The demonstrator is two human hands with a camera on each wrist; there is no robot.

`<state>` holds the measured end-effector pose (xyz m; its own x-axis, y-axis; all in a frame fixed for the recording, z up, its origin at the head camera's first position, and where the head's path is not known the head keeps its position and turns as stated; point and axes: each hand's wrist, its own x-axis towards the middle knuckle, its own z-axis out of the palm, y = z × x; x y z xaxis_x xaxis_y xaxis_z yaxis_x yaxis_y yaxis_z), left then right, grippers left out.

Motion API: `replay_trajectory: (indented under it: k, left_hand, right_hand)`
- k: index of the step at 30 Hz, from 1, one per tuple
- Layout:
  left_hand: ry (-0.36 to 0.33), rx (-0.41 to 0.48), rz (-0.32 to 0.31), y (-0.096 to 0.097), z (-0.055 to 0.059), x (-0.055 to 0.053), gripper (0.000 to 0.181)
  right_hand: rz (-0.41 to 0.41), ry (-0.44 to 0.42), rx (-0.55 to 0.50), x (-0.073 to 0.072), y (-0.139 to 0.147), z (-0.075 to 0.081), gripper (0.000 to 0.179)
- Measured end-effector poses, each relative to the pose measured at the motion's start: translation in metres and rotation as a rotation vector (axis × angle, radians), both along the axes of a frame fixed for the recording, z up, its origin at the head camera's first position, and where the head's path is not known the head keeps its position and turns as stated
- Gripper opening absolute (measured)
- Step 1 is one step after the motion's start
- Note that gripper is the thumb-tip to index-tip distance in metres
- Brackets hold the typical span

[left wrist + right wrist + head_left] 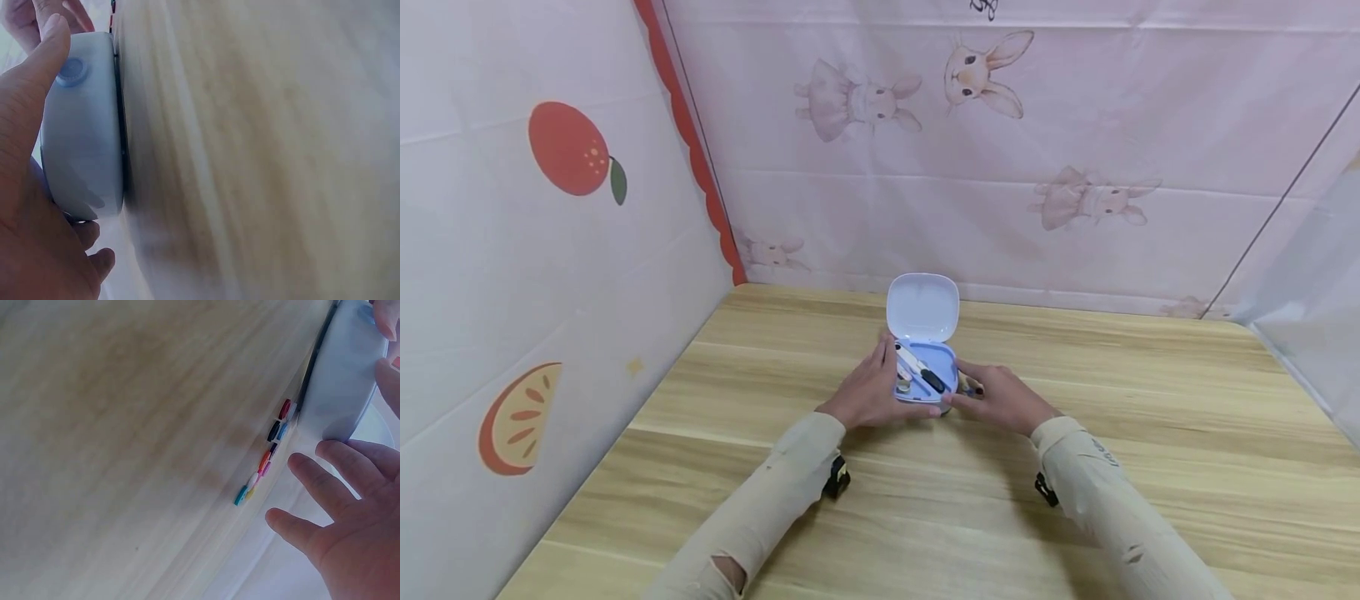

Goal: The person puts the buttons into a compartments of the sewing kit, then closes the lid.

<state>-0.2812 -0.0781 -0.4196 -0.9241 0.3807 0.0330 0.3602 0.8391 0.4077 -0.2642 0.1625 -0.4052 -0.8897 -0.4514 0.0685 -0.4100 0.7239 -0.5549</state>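
A small pale-blue and white box stands on the table with its white lid raised at the back. A slim white tool with a black end lies slanted in its blue tray, beside small round items too small to make out. My left hand grips the box from the left, thumb along the front wall near a round blue button. At the right side my right hand touches the box with thumb and fingertips, its fingers fairly straight and spread.
Several small coloured pieces lie in a row on the wooden table, just right of the box, partly hidden by my right hand in the head view. A pink rabbit-print cloth hangs behind, a fruit-print one at left.
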Motion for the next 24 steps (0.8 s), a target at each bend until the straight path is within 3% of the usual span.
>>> replay_trajectory:
  k: [9,17,24]
  left_hand:
    - [-0.044,0.045,0.013,-0.0018,-0.0013,-0.0014,0.143]
    - [-0.033,0.049,0.014,-0.0013,0.0005,-0.0017,0.143]
    - [-0.091,0.115,0.028,0.0005,-0.0002,-0.0004,0.144]
  right_hand:
    - [0.003,-0.012,-0.003,-0.0015,-0.0003,0.0004,0.074]
    - [0.011,0.002,-0.007,-0.0017,-0.0016,0.0036,0.071]
    - [0.009,-0.012,0.001,-0.0013,-0.0004,0.0031,0.072]
